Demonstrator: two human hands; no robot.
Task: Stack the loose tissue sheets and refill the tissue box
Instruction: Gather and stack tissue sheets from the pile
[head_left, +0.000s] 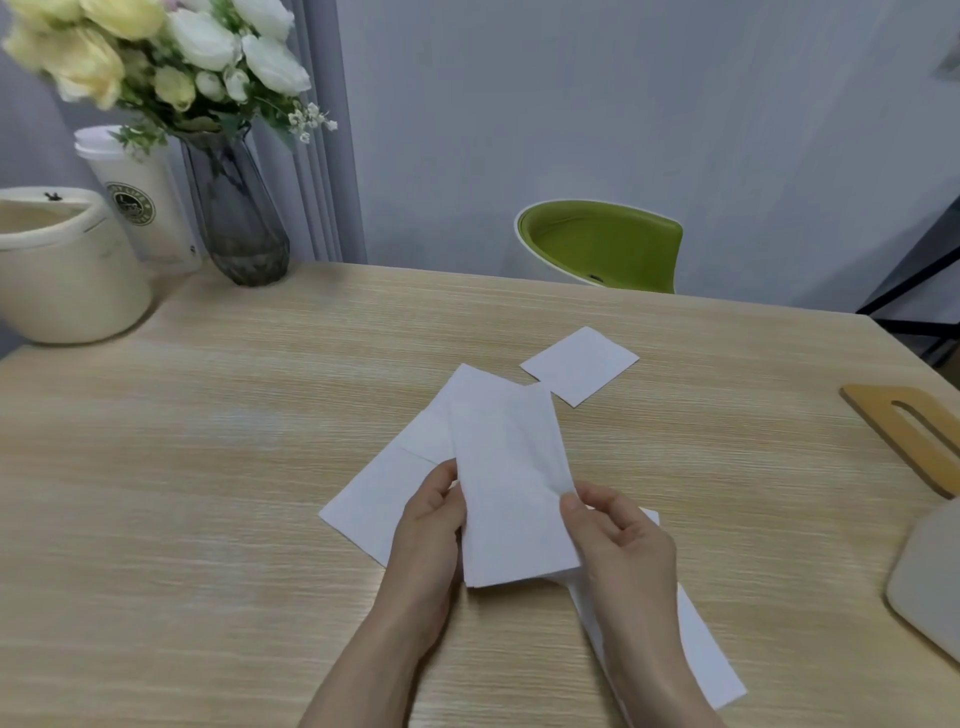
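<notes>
Wooden table (208, 467) fills lower frame. Cream bin (62, 270) far left; flower vase (239, 218) and paper cup (140, 208) upper left. Green chair (602, 244) beyond far edge. Tissue box (930, 582) at right edge, its wooden lid (904, 431) above it. Centre: folded tissue stack (509, 483) pinched by left hand (426, 525) and right hand (618, 540), fingers curled on its side edges. Flat tissue sheets (374, 499) underneath. Small square tissue (579, 365) lies apart, upper right of stack.

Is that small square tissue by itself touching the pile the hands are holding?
Apart. In the head view, bare table shows between the square tissue and the nearest corner of the held tissues.
</notes>
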